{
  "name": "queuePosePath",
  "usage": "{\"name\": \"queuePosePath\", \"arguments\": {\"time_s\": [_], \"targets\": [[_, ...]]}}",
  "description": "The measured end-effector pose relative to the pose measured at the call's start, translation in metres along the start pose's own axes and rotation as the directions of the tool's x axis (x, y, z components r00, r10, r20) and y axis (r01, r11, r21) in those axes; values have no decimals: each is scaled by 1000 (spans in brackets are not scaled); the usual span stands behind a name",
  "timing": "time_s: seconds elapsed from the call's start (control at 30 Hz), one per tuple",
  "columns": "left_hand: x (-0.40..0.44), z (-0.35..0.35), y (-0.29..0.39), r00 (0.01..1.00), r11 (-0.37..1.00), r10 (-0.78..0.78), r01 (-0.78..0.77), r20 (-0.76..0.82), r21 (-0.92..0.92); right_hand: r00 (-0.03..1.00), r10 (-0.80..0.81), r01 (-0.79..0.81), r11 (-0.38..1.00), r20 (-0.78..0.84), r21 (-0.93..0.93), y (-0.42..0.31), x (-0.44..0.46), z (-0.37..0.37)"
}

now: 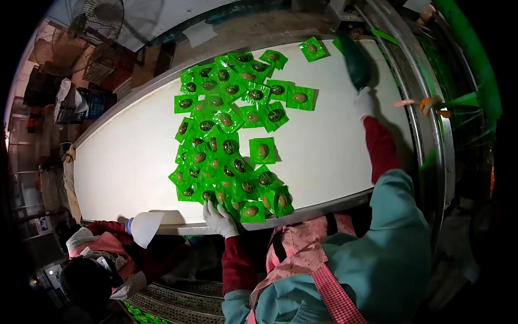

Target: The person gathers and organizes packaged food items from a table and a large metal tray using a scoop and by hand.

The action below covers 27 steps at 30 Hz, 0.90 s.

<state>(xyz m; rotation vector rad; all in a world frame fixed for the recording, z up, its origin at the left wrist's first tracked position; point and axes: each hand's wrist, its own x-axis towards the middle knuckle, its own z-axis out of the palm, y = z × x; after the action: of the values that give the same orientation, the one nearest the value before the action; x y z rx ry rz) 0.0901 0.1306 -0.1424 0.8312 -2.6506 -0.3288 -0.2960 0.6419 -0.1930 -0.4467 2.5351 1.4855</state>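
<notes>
Left arm: angled upward from the bottom centre of the frame. Left hand [218, 220]: white-gloved, fingers extended and slightly spread, fingertips at the lower edge of the pile of green packets [227, 147].

Right arm: extended to the upper right, sleeve maroon below the wrist and teal above. Right hand [366, 102]: white-gloved, fingers closed on the near end of one dark green object [353, 63]; its far end is blurred.

Count: one pile of green packets, overlapping, exact number not readable, on the white table [127, 162], left of and around the frame centre. Two packets separate from the pile: one upper packet [312, 49], well right of the pile's top; one central packet [262, 150], just beside the pile. Each holds one dark or reddish oval item.

Lower left: one co-worker [102, 259], one white scoop-like item [145, 229] in a blue-gloved hand. Upper left: one fan [78, 32].
</notes>
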Motion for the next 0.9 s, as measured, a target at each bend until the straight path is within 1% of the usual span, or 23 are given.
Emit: {"name": "queuePosePath", "arguments": {"time_s": [0.03,0.07,0.1,0.13,0.17,0.23,0.27,0.3,0.33,0.4,0.43,0.47,0.5,0.53,0.57,0.6,0.67,0.73,0.77,0.8,0.83,0.87,0.9], "targets": [[-1,0,0,1000,1000,-7,7,9,-7,931,236,-364,672,280,644,15,17,4],[-2,-1,1,1000,1000,-9,10,8,-3,732,440,-538,-95,520,837,34,30,-3],[-2,-1,2,1000,1000,-18,18,18,0,701,441,-545,-176,561,820,36,32,-11],[0,0,3,999,1000,-29,29,26,2,776,405,-528,-3,484,849,32,28,-31],[1,-1,3,999,1000,-25,25,32,8,856,353,-459,180,378,870,21,24,-49],[2,-3,5,999,999,-32,31,37,8,957,223,-269,447,184,853,-9,13,-85],[2,-4,7,999,1000,-28,28,40,0,979,169,-189,513,118,837,-28,3,-100],[2,-3,7,998,999,-45,45,40,10,987,152,-118,510,46,852,-50,-7,-117],[2,-4,7,998,999,-39,38,51,8,998,46,-6,638,-31,770,-68,-25,-133],[4,-6,6,998,999,-40,39,54,15,981,-9,149,667,-192,730,-104,-56,-163],[4,-6,6,997,999,-45,44,63,5,975,-17,181,637,-221,749,-112,-73,-185],[3,-5,6,996,999,-50,51,72,-8,963,-30,241,534,-266,810,-124,-82,-196],[2,-4,3,996,998,-54,55,70,-14,956,-109,293,431,-273,854,-135,-91,-208],[1,-3,3,996,998,-65,66,64,-10,922,-183,387,440,-341,810,-121,-110,-235],[1,-3,3,996,998,-63,65,69,-17,896,-329,377,213,-297,901,-117,-119,-253],[1,-3,2,995,998,-62,63,74,-22,865,-363,416,130,-347,900,-107,-125,-262],[3,-4,4,995,998,-65,67,69,-21,865,-334,378,-54,-373,924,-97,-119,-259],[1,-3,4,996,998,-66,67,56,-15,824,-364,526,209,-434,824,-79,-95,-240],[0,-2,2,998,998,-53,53,43,-22,928,-205,347,168,-312,923,-61,-79,-231],[0,-2,1,997,997,-71,72,37,-21,986,-52,162,96,-158,982,-43,-61,-219],[0,-3,2,996,997,-70,72,48,-27,959,130,233,135,-250,963,-30,-42,-197],[1,-4,1,996,997,-68,70,61,-35,947,256,200,1,-193,980,-29,-10,-166],[2,-5,2,995,995,-81,84,65,-47,961,237,142,18,-142,990,-9,7,-160]]}}
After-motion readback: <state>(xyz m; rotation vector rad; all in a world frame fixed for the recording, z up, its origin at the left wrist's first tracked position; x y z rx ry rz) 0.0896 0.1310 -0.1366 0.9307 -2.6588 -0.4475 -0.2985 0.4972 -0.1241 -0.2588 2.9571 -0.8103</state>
